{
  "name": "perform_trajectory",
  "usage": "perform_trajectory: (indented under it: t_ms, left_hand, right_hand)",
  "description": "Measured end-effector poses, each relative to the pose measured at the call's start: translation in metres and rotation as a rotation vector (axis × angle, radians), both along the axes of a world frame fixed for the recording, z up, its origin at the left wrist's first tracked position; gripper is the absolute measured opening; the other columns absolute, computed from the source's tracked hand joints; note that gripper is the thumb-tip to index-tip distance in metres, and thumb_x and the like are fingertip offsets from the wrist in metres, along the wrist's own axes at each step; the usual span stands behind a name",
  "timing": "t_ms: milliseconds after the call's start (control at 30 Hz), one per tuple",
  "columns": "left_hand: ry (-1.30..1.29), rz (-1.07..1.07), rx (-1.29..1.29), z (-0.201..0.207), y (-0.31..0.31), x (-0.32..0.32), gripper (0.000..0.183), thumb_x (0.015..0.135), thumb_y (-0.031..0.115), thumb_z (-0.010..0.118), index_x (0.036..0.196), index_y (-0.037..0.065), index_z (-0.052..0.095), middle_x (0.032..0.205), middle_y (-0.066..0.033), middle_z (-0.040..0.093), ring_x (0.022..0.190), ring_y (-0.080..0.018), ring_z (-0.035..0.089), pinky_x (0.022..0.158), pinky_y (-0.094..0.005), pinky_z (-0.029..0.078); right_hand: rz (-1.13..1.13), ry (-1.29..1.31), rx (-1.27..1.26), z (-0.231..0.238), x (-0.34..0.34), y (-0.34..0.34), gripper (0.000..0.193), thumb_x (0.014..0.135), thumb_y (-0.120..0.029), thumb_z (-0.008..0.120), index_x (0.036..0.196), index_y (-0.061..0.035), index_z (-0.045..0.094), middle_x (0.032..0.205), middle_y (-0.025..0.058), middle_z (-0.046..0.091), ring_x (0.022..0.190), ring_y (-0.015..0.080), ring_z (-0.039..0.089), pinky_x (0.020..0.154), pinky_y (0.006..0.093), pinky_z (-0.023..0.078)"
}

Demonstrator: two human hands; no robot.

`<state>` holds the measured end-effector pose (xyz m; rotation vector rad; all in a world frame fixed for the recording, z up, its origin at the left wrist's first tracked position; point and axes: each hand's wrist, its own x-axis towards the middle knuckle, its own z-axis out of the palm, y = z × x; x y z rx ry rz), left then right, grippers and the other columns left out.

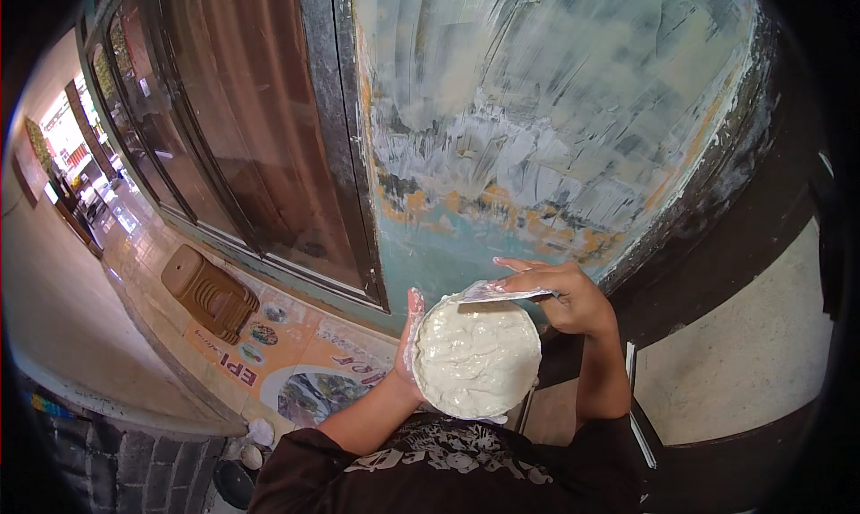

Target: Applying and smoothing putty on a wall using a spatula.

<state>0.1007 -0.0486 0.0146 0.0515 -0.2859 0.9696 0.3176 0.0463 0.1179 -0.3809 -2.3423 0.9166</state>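
Note:
My left hand (pixel 406 363) is closed around the left side of a round tub (pixel 417 357), its fingers smeared white. Thick off-white putty (pixel 479 362) fills the tub up to the rim, its surface wet and uneven. In my right hand (pixel 571 297) is a flat, putty-coated scraper (pixel 491 292), laid across the far edge of the tub; its blade touches or lies just above the putty. The tub's sides and base are hidden. Beyond my hands stands a pale green wall (pixel 537 111) with streaked white putty over its upper part.
A brown-framed window (pixel 242 111) with a curtain adjoins the wall on the left. Stacked brown plastic stools (pixel 210 290) stand below it, near a printed orange banner (pixel 305 357) spread on the floor. Grey blockwork (pixel 134 469) and a dark bowl (pixel 235 483) are at lower left.

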Motion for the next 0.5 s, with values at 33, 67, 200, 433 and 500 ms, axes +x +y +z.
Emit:
perform_trajectory:
  t_ms: [33,67,200,433,500]
  left_hand:
    - [0.003,0.002,-0.019,0.002,0.000,0.000,0.096,0.091,0.077,0.040,0.151,0.002,0.038,0.153,-0.0200,0.043,0.138,-0.0394,0.044,0.116,-0.0540,0.033]
    - [0.002,0.003,-0.018,0.002,0.000,0.000,0.096,0.091,0.077,0.040,0.151,0.002,0.038,0.153,-0.0200,0.043,0.138,-0.0394,0.044,0.116,-0.0540,0.033]
    - [-0.069,-0.031,-0.022,-0.001,-0.001,-0.003,0.100,0.089,0.083,0.030,0.155,0.008,0.034,0.157,-0.0169,0.038,0.141,-0.0395,0.041,0.117,-0.0557,0.030]
    - [0.068,0.000,0.042,-0.007,-0.001,-0.013,0.107,0.085,0.087,0.030,0.155,0.005,0.033,0.158,-0.0212,0.034,0.142,-0.0425,0.038,0.118,-0.0564,0.029]
    - [0.109,0.035,0.034,-0.002,-0.002,-0.014,0.108,0.085,0.087,0.030,0.155,0.005,0.033,0.158,-0.0213,0.033,0.142,-0.0425,0.037,0.117,-0.0567,0.029]
  right_hand:
    - [-0.022,-0.018,0.023,-0.004,0.000,0.001,0.054,0.069,0.023,0.051,0.114,-0.0001,0.072,0.115,0.0149,0.073,0.129,0.0390,0.057,0.104,0.0417,0.047]
    - [-0.044,-0.036,0.046,-0.006,0.001,0.002,0.056,0.068,0.023,0.050,0.114,-0.0009,0.072,0.115,0.0137,0.073,0.129,0.0395,0.056,0.106,0.0424,0.046]
    - [-0.125,-0.128,0.093,-0.008,0.004,0.001,0.062,0.065,0.022,0.044,0.114,-0.0039,0.072,0.116,0.0133,0.072,0.132,0.0386,0.054,0.110,0.0415,0.043]
    - [-0.238,-0.308,0.061,-0.027,0.017,0.016,0.065,0.069,0.021,0.042,0.120,-0.0075,0.071,0.121,0.0164,0.069,0.133,0.0364,0.054,0.110,0.0398,0.042]
    - [-0.432,-0.191,-0.017,-0.021,0.022,0.016,0.053,0.078,0.019,0.043,0.121,0.0005,0.068,0.127,0.0155,0.068,0.128,0.0319,0.058,0.107,0.0361,0.044]
